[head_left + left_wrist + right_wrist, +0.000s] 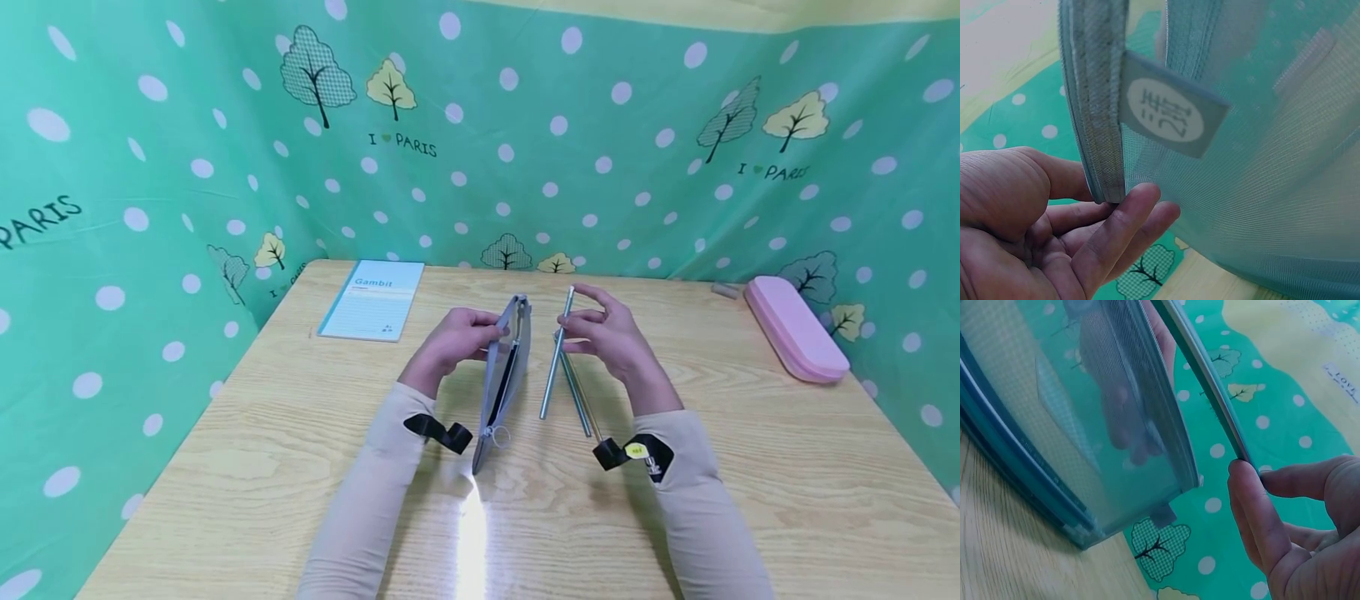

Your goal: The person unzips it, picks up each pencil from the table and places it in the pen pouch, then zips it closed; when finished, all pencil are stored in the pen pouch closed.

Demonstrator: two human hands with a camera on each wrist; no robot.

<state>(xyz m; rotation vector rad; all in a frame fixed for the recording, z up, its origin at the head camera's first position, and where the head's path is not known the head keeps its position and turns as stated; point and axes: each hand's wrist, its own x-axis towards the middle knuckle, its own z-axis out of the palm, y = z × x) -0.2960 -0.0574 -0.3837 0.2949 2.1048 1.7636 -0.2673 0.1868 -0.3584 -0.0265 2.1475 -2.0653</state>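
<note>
A zippered mesh pouch (517,367) stands on its narrow edge, its mouth parted along the top. My left hand (459,340) pinches the pouch's far end by the zipper band (1107,125), near a grey fabric tag (1172,112). To the right of it, my right hand (609,335) holds a slim teal pencil (552,379) near its upper end, between thumb and fingertips (1250,487). The pencil slants beside the pouch, outside it. Below the hand, a second teal pencil (576,395) and a gold one (588,398) lie close together.
A blue-and-white notebook (372,304) lies at the back left of the wooden table. Toward the right back are a pink case (795,329) and a small grey piece (726,290). A green dotted cloth (525,183) hangs behind the table.
</note>
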